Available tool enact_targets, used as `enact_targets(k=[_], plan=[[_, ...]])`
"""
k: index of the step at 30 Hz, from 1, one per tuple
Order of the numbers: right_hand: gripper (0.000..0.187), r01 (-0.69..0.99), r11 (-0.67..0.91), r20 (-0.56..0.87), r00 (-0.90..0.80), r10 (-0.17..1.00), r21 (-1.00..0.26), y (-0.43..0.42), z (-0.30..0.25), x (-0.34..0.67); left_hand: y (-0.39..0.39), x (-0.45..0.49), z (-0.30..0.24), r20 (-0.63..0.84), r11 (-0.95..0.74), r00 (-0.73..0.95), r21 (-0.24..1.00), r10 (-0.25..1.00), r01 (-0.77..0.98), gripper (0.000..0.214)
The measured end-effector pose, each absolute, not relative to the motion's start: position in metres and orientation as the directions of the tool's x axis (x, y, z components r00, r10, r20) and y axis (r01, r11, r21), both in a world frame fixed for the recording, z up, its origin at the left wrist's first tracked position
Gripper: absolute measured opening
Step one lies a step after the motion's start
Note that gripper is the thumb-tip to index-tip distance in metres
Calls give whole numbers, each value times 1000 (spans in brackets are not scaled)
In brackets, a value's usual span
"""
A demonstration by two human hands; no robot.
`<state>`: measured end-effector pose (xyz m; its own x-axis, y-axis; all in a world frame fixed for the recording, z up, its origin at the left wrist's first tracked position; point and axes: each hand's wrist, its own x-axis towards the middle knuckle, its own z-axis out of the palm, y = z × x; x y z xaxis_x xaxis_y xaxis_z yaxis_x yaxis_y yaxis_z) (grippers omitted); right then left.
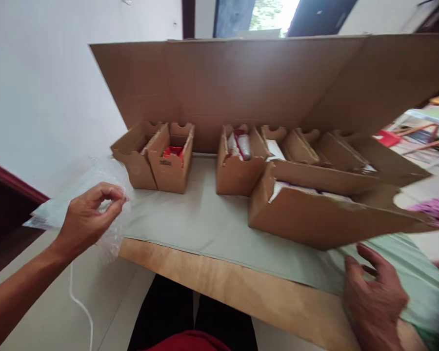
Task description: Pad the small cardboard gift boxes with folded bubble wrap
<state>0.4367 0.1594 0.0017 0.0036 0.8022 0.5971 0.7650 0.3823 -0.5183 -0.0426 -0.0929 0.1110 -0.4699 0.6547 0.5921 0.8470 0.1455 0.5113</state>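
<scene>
My left hand (89, 214) pinches a sheet of clear bubble wrap (66, 204) at the left end of the table, fingers closed on its edge. My right hand (375, 292) rests at the table's front right, fingers spread over the pale green cloth (212, 229), just below a long low cardboard box (314, 214). Nothing is in that hand. Several small open cardboard boxes stand in a row behind: one with red packets (171, 163), one with a white and red tube (237, 165).
A tall cardboard sheet (234, 83) stands upright behind the boxes. The wooden table edge (241, 287) runs diagonally in front of me. A white wall is on the left. A white cord (82, 304) hangs below my left hand. Clutter lies on the floor far right.
</scene>
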Motion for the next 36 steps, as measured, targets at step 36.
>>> enact_targets(k=[36], plan=[[67, 507, 346, 211, -305, 929, -789, 7, -18, 409, 7, 88, 20, 312, -221, 160, 172, 936, 960, 16]])
